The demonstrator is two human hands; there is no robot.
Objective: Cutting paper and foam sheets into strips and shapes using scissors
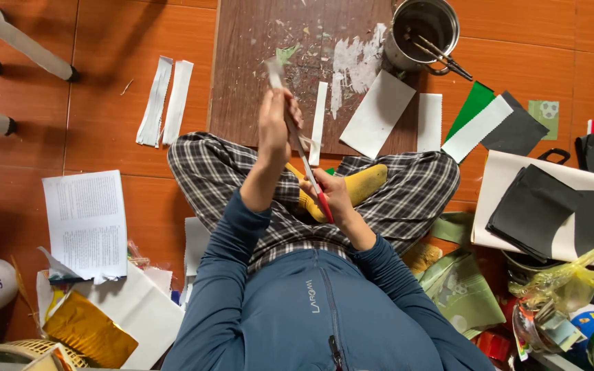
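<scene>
I sit cross-legged on a tiled floor in checked trousers and yellow socks. My left hand [274, 127] is raised in front of me and grips a narrow white paper strip [274, 74] whose top end sticks up above the fingers. My right hand [333, 197] is lower, near my lap, closed on the red handles of long scissors [309, 168]. The blades run up toward my left hand along the strip. Behind my hands lies a stained brown board [269, 41] with another cut white strip [319, 117] on it.
A metal pot [424, 31] with tools stands at the board's far right corner. White, green and black paper sheets [479, 120] lie to the right. Two white strips [165, 102] lie on the left. A printed page [85, 221], gold foil [87, 333] and clutter surround me.
</scene>
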